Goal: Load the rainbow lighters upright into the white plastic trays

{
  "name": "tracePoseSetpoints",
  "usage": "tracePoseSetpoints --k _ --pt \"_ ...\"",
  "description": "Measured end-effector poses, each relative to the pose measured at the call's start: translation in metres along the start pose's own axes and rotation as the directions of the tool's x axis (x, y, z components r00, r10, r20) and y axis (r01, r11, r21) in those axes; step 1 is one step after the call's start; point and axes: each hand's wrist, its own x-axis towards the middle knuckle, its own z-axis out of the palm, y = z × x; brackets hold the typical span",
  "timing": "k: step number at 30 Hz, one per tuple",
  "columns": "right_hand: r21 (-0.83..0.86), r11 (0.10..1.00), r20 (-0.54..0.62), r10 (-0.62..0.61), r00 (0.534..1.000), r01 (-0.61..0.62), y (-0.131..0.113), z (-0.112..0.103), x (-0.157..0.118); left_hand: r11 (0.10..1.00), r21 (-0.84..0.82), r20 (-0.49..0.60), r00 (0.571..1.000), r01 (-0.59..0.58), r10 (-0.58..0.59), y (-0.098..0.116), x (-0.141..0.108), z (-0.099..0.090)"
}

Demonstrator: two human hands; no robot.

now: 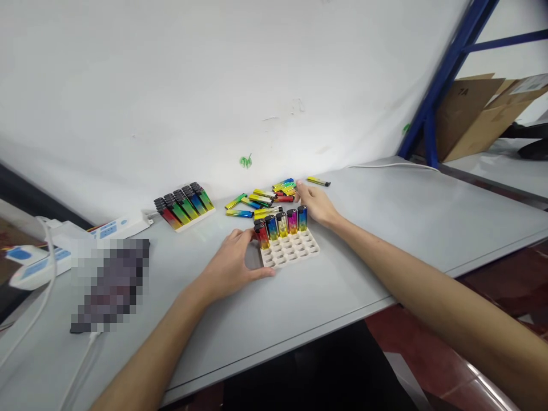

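Note:
A white tray [293,249] with rows of slots lies on the grey table. Several upright lighters [281,224] in red, blue, clear-yellow and purple fill its back row, with one more behind the red one. My left hand [233,260] grips the tray's left side, thumb at the front corner and fingers at the back. Behind the tray lies a loose pile of shiny lighters [262,197]. My right hand [315,202] reaches to the pile's right end, its fingers closed together near a green-yellow lighter; whether it holds one is hard to see.
A full tray of lighters [184,205] stands at the wall on the left. Power strips [122,224], a blurred dark device [113,285] and white cables lie further left. One lighter [318,181] lies right of the pile. Cardboard boxes [479,114] stand behind a blue frame.

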Motion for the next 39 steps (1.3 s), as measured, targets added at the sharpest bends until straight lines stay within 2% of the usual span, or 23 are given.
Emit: tracePoseSetpoints --k 4,7,17,24,34,39 --pt "0.093 0.991 0.0 0.101 0.995 -0.1 -0.0045 -0.0006 -0.001 1.0 -0.007 -0.002 1.0 -0.017 0.017 0.0002 -0.0005 -0.0005" --pt "0.141 0.982 0.018 0.125 0.992 -0.126 -0.0039 -0.0007 -0.0007 0.999 -0.004 -0.013 0.999 -0.031 0.031 -0.0002 -0.0008 -0.0006" --pt "0.092 0.986 0.053 0.137 0.989 -0.142 -0.0044 -0.0007 0.0004 0.999 0.017 -0.001 0.999 -0.033 0.033 0.0013 -0.0008 -0.0016" --pt "0.081 0.99 0.067 0.113 0.991 -0.119 -0.0098 -0.0019 -0.0024 0.999 -0.002 -0.01 0.999 -0.033 0.033 0.0006 -0.0005 -0.0007" --pt "0.116 0.991 0.046 0.059 0.997 -0.064 -0.0029 0.0002 0.0009 1.0 -0.021 -0.022 1.0 -0.015 0.015 -0.0017 -0.0011 0.0005" --pt "0.115 0.989 0.043 0.092 0.995 -0.096 -0.0059 0.0004 -0.0002 1.0 -0.008 -0.014 1.0 -0.027 0.027 0.0001 -0.0015 0.0"
